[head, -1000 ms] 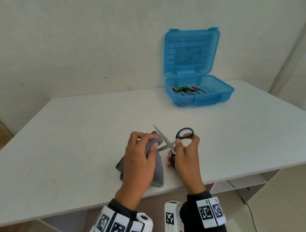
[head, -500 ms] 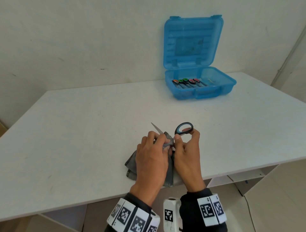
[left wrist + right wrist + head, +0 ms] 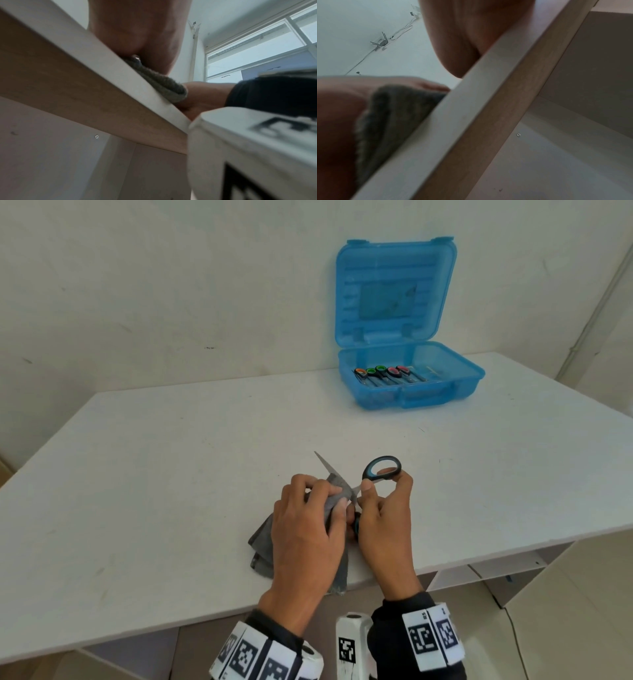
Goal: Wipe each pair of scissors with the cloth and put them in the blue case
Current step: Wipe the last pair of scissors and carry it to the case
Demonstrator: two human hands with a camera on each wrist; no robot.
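Scissors [image 3: 371, 474] sit at 6 o'clock on the surface [image 3: 171, 474], near its front edge, blades spread. One blade points toward 11 o'clock; the other is hidden in the cloth [image 3: 337, 491]. The right hand [image 3: 383, 515] grips the handles, with a fingertip at the upper black-and-blue loop and the thumb near the pivot. The left hand [image 3: 305, 529] is curled round the grey cloth and pinches it over the blade, just beside the right hand. The cloth's loose end trails toward 7 o'clock and reaches the front edge. At 1 o'clock, well apart, the blue case [image 3: 411, 385] stands open, lid upright, with several scissors [image 3: 382, 373] lying side by side in its tray.
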